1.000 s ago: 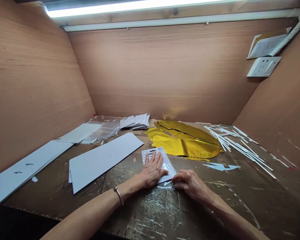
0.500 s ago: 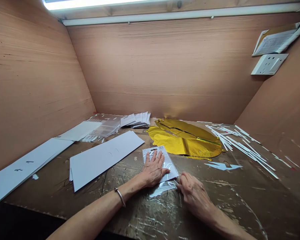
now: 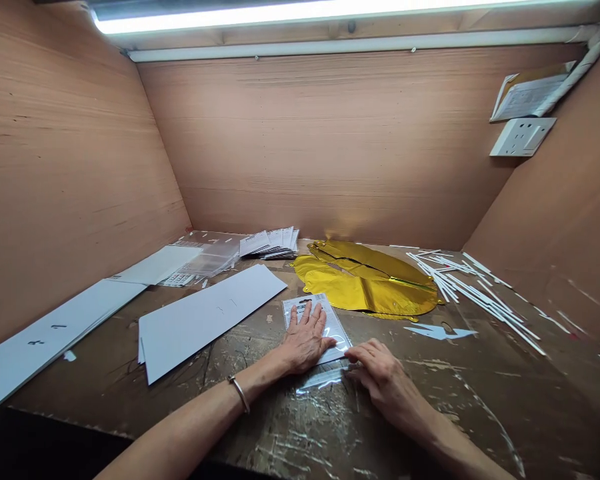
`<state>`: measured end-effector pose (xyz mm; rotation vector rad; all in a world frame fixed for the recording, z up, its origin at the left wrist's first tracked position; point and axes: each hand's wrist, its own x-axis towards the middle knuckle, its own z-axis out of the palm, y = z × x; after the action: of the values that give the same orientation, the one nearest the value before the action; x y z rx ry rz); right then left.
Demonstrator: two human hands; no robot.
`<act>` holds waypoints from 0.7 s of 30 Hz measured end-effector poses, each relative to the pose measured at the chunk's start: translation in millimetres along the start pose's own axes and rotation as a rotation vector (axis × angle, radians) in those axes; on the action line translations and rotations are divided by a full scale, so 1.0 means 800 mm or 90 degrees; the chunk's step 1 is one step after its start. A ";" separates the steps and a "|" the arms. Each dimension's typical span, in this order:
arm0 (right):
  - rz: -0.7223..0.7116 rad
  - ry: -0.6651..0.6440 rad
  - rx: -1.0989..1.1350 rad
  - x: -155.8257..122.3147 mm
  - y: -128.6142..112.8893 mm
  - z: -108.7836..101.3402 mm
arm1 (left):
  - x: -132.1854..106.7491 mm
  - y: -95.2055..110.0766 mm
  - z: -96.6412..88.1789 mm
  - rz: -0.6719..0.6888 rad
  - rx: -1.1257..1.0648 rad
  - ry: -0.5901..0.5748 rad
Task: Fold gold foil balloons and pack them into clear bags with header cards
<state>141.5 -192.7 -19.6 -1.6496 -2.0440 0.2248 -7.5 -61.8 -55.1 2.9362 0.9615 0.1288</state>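
My left hand lies flat with spread fingers on a clear plastic bag that has a white printed card inside and a hang hole at its top. The bag's clear flap sticks out toward me below the card. At the bag's lower right corner is my right hand, its thumb and fingers pinched together on the edge of the plastic. The fingertips partly hide that corner. Just beyond the bag lie flat gold foil balloons.
Long white card sheets lie to the left, with more sheets by the left wall. Filled packets are stacked at the back, beside clear bags. White strips and a cut white scrap lie on the right.
My right hand has shifted slightly left and up along the bag's lower edge, to its corner. The left hand stays on the bag. The view has tilted up a little.
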 end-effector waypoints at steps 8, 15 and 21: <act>0.037 -0.060 -0.012 0.004 -0.012 0.020 | 0.000 0.000 0.003 -0.010 -0.002 -0.002; 0.046 -0.319 0.352 -0.032 -0.057 -0.050 | 0.000 0.001 -0.001 -0.009 -0.031 -0.010; 0.210 0.151 -0.211 -0.054 0.098 -0.124 | -0.002 0.000 -0.015 0.010 -0.108 0.000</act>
<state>262.6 -231.7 21.0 -2.1015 -1.6912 -0.2031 -10.1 -62.2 -43.7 2.7891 0.8811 0.1997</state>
